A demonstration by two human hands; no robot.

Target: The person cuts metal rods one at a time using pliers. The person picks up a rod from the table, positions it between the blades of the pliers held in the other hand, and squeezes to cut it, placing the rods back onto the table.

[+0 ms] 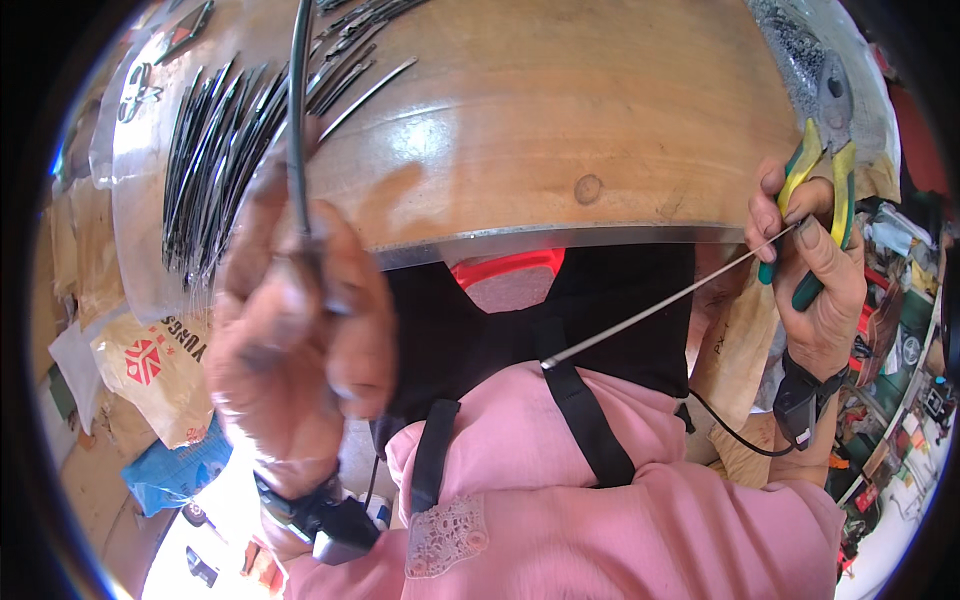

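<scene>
My left hand, close to the camera and blurred, is closed around a long dark rod that points up past the top of the picture. Over on the right, my right hand holds pliers with yellow and green handles, jaws pointing away from me. The same hand pinches a thin metal rod between thumb and fingers; it slants down to the left, its far end over my lap. Many slim dark strips lie in a bunch on the table behind my left hand.
The wooden table has a metal-edged front. Clear plastic sheeting lies beneath the strips. Paper bags and a blue packet are at the left. A red stool shows below the table; cluttered tools fill the right side.
</scene>
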